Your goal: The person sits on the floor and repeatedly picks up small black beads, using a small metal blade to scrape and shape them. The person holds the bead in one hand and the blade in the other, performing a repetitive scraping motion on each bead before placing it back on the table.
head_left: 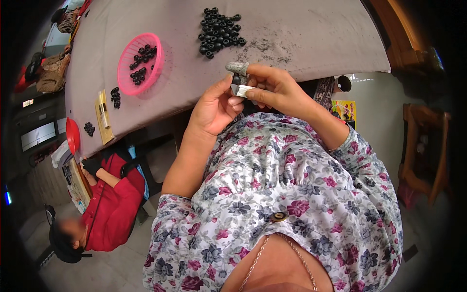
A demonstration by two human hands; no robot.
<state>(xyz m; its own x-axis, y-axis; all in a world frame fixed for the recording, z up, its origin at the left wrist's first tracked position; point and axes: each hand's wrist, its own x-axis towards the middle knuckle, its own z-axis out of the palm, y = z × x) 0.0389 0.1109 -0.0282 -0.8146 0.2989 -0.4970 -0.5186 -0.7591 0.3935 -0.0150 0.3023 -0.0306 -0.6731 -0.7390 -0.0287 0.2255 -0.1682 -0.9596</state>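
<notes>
Two mishaps seem likeliest here: the smooth, round black bead (pixel 237 78) could roll out of its pinch if thumb and fingers press unevenly, and the pale flat-edged piece (pixel 242 91) could slip and nick a fingertip, should it prove sharp, since everything sits so close together. The left hand (pixel 212 111) is nearly closed, thumb up beside the bead and fingers curled below it, apparently gripping it, though the hidden side cannot be checked. The right hand (pixel 279 88) is closed too, its thumb pressed on the pale piece, its forefinger, wearing a grey cover (pixel 237 68), reaching over the bead's far side. So the bead lies between both sets of fingertips, just beyond the pale piece. Farther out from the fingers lie a heap of black beads (pixel 220 33) and dark crumbs (pixel 266 47); to the fingers' left stands a pink basket (pixel 125 56).
</notes>
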